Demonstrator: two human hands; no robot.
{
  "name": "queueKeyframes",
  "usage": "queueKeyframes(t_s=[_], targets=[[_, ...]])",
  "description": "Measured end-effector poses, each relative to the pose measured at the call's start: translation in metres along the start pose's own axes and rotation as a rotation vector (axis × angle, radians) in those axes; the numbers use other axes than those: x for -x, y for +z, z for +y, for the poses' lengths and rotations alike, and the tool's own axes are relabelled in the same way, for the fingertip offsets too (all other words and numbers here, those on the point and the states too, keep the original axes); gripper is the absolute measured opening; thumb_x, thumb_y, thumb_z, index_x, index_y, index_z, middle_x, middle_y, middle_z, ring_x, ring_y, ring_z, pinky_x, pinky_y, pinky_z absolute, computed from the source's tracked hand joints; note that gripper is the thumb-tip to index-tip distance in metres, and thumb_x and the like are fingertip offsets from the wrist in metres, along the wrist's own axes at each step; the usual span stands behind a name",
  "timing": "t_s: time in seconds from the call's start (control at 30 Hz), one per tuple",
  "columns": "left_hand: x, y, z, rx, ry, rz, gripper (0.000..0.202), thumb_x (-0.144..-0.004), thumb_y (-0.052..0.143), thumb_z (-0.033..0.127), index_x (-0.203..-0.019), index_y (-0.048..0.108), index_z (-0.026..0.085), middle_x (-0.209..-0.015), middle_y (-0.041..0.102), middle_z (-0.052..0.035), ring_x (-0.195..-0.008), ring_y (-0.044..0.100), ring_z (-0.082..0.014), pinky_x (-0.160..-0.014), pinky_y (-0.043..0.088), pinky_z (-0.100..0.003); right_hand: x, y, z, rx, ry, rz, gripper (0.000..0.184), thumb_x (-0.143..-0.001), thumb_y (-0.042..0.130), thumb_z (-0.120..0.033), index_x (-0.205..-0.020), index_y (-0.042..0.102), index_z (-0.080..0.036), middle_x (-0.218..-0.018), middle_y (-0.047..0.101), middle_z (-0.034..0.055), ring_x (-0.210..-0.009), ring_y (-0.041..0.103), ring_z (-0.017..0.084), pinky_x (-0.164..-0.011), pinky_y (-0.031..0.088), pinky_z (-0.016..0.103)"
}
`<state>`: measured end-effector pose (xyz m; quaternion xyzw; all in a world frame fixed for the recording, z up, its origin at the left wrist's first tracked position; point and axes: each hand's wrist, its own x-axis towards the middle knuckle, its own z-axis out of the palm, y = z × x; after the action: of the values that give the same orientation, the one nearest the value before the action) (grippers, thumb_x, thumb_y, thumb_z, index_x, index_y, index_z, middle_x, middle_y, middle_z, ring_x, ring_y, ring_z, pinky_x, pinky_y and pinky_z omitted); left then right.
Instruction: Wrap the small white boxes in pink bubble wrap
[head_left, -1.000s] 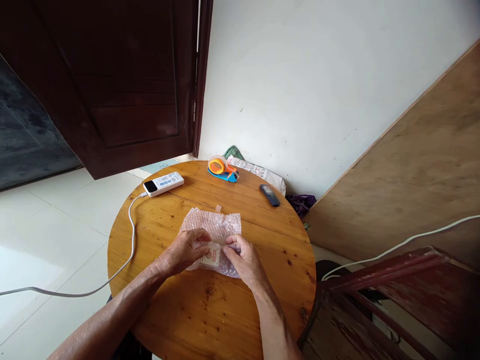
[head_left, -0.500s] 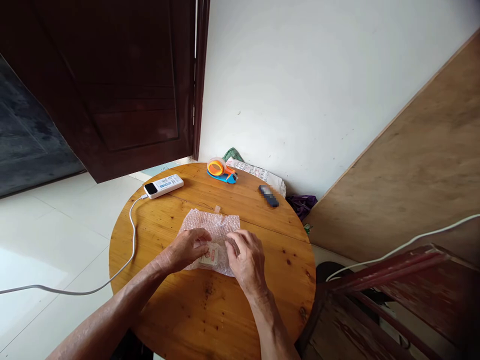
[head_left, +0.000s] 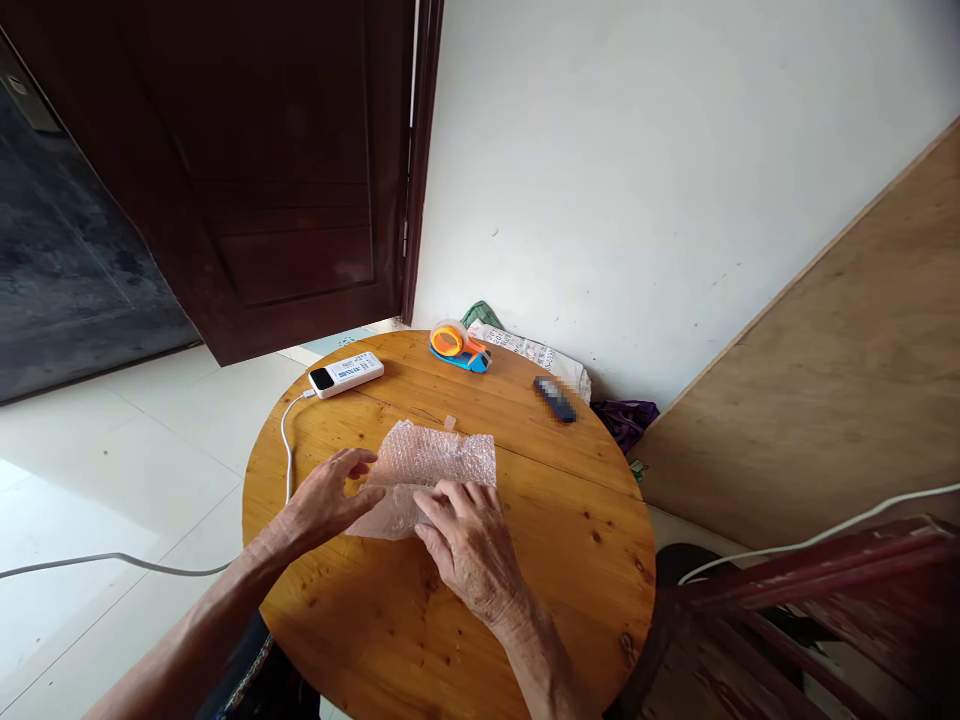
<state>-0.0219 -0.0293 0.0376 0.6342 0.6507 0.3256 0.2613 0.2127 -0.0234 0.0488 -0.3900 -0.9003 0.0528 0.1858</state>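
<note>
A sheet of bubble wrap (head_left: 435, 455) lies on the round wooden table in front of me. Its lower part looks smoother and a crease or edge crosses it. My left hand (head_left: 330, 495) is at the wrap's left edge, thumb and fingers apart, holding nothing. On the lower right of the wrap rests my right hand (head_left: 476, 545), fingers spread over it and thumb apart from them. This hand covers the wrap's lower right corner. The small flat item with a red label is out of sight; whether wrap or hand hides it, I cannot tell.
Beyond the wrap, a small piece of tape (head_left: 450, 423) sits near its far edge. An orange and blue tape dispenser (head_left: 460, 347) and a dark blurred object (head_left: 555, 399) lie farther back. At the left is a white device (head_left: 346, 375) with a cable (head_left: 286, 440) running off the table (head_left: 570, 600).
The small red-labelled item between my hands has gone from view. My left hand has moved left off the wrap, while my right hand has come down over its lower right. The view has shifted slightly.
</note>
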Motion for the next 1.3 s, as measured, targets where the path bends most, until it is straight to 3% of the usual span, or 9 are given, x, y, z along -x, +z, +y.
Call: queueKeyframes(t_s=[0.1, 0.23, 0.37, 0.5, 0.63, 0.8, 1.03, 1.2, 1.3], targets=[[0.015, -0.005, -0.012, 0.032, -0.173, -0.007, 0.051, -0.076, 0.059, 0.051, -0.112, 0.062, 0.015, -0.088, 0.070, -0.0064, -0.069, 0.065, -0.0197, -0.062, 0.051, -0.030, -0.004, -0.003, -0.007, 0.084, 0.020, -0.046, 0.022, -0.093, 0.061, -0.022, -0.114, 0.063, -0.028, -0.105, 0.062, 0.0058, -0.094, 0.051, 0.024, -0.081, 0.036, 0.039], [0.022, 0.000, -0.006, 0.045, -0.288, -0.083, 0.059, -0.075, 0.061, 0.051, -0.119, 0.060, 0.011, -0.082, 0.070, -0.0049, -0.060, 0.063, -0.0187, -0.052, 0.044, -0.027, -0.013, -0.011, -0.014, 0.197, -0.011, -0.126, 0.017, -0.091, 0.059, -0.015, -0.102, 0.065, -0.025, -0.098, 0.060, 0.0072, -0.092, 0.051, 0.025, -0.079, 0.036, 0.039], [0.017, 0.012, 0.006, 0.018, -0.322, -0.136, 0.043, -0.075, 0.061, 0.041, -0.106, 0.065, 0.013, -0.062, 0.062, 0.0004, -0.055, 0.060, -0.0179, -0.049, 0.038, -0.025, -0.022, -0.020, -0.016, 0.210, -0.045, -0.192, 0.013, -0.089, 0.058, -0.015, -0.093, 0.067, -0.023, -0.097, 0.059, 0.0088, -0.095, 0.052, 0.026, -0.077, 0.036, 0.039], [0.013, 0.025, 0.008, 0.274, -0.354, -0.132, 0.034, -0.072, 0.061, 0.033, -0.100, 0.062, 0.014, -0.059, 0.058, 0.0041, -0.045, 0.052, -0.0120, -0.045, 0.036, -0.022, -0.027, -0.023, -0.015, 0.208, -0.056, -0.240, 0.010, -0.087, 0.061, -0.017, -0.090, 0.069, -0.022, -0.097, 0.058, 0.0096, -0.096, 0.052, 0.026, -0.078, 0.036, 0.039], [0.015, 0.033, 0.010, 0.590, -0.384, -0.115, 0.035, -0.065, 0.064, 0.038, -0.090, 0.059, 0.015, -0.056, 0.053, 0.0060, -0.042, 0.044, -0.0092, -0.041, 0.034, -0.021, -0.026, -0.022, -0.013, 0.188, -0.044, -0.229, 0.008, -0.089, 0.061, -0.023, -0.092, 0.069, -0.024, -0.097, 0.059, 0.0090, -0.096, 0.051, 0.026, -0.079, 0.036, 0.039], [0.015, 0.041, 0.031, 0.766, -0.365, -0.109, 0.033, -0.059, 0.063, 0.041, -0.079, 0.057, 0.015, -0.057, 0.054, 0.0036, -0.044, 0.043, -0.0078, -0.043, 0.034, -0.021, -0.026, -0.021, -0.012, 0.198, -0.037, -0.241, 0.016, -0.086, 0.059, -0.017, -0.099, 0.067, -0.023, -0.099, 0.061, 0.0089, -0.096, 0.052, 0.026, -0.081, 0.035, 0.039], [0.013, 0.045, 0.060, 0.599, -0.288, -0.206, 0.035, -0.059, 0.053, 0.029, -0.090, 0.059, 0.014, -0.057, 0.050, 0.0055, -0.050, 0.037, -0.0089, -0.047, 0.028, -0.022, -0.024, -0.018, -0.009, 0.057, 0.058, -0.169, 0.043, -0.082, 0.060, -0.013, -0.125, 0.053, -0.013, -0.107, 0.067, 0.0124, -0.098, 0.057, 0.028, -0.087, 0.036, 0.041], [0.013, 0.030, 0.066, 0.433, -0.105, -0.379, 0.032, -0.058, 0.049, 0.017, -0.088, 0.059, 0.014, -0.066, 0.052, 0.0038, -0.060, 0.043, -0.0110, -0.053, 0.031, -0.023, -0.007, -0.026, 0.007, -0.182, 0.027, -0.128, 0.050, -0.085, 0.059, -0.012, -0.134, 0.048, -0.017, -0.115, 0.068, 0.0099, -0.106, 0.060, 0.025, -0.092, 0.041, 0.039], [0.013, 0.028, 0.068, 0.279, -0.097, -0.388, 0.037, -0.062, 0.049, 0.012, -0.097, 0.060, 0.012, -0.069, 0.053, 0.0034, -0.061, 0.046, -0.0114, -0.056, 0.033, -0.023, 0.008, -0.028, 0.015, -0.263, 0.073, -0.013, 0.051, -0.085, 0.056, -0.009, -0.134, 0.049, -0.020, -0.123, 0.066, 0.0097, -0.112, 0.060, 0.025, -0.096, 0.044, 0.040]])
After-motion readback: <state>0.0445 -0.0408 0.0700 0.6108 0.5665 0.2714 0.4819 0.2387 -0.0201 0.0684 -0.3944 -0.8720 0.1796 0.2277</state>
